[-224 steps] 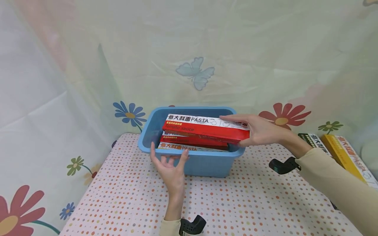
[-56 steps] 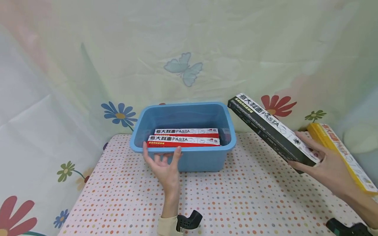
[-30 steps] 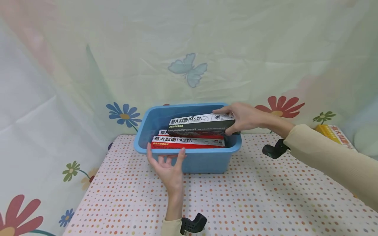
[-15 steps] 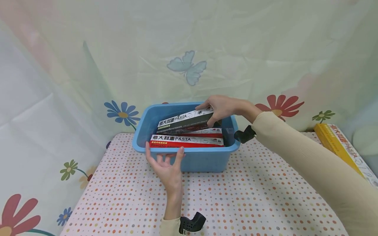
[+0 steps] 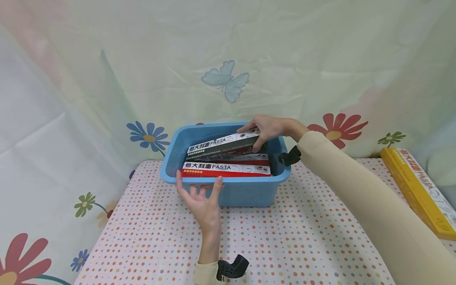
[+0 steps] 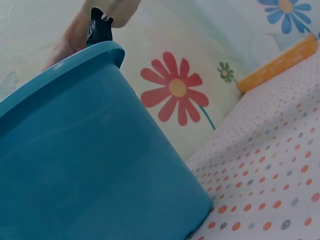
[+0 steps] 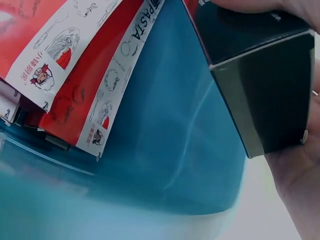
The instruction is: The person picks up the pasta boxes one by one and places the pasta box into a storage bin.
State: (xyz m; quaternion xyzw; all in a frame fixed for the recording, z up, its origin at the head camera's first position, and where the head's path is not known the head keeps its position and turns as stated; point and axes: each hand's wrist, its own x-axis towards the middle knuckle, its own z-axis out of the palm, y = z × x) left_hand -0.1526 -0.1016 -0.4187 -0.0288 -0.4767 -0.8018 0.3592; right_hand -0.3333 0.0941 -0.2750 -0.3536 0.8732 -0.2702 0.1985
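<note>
Against the front rim of a blue plastic bin [image 5: 246, 194], my left hand [image 5: 203, 206] holds on, thumb and one finger over the edge, other fingers beneath it. My right hand [image 5: 267, 128] grips the right end of a black pepper pasta box [image 5: 222, 146], tilted inside the bin towards its back, left end lower. In the right wrist view, the black box end [image 7: 265, 85] shows between thumb and fingers, over the bin's inner wall. Two red tomato sauce pasta boxes, the front one [image 5: 228, 169] and one behind [image 5: 249, 159], lie in the bin. Part of another box shows below them.
A yellow pasta box [image 5: 417, 190] lies on the dotted tablecloth [image 5: 303, 237] at the right, partly beyond my right forearm. A flowered cloth backdrop [image 5: 285, 79] hangs close behind the bin. Black wrist cameras, such as the left one [image 5: 233, 267], sit at both cuffs.
Earlier my right hand held a red tomato sauce box over the bin. Since then it has brought the black box from the right into the bin's back. My left hand stays at the rim.
</note>
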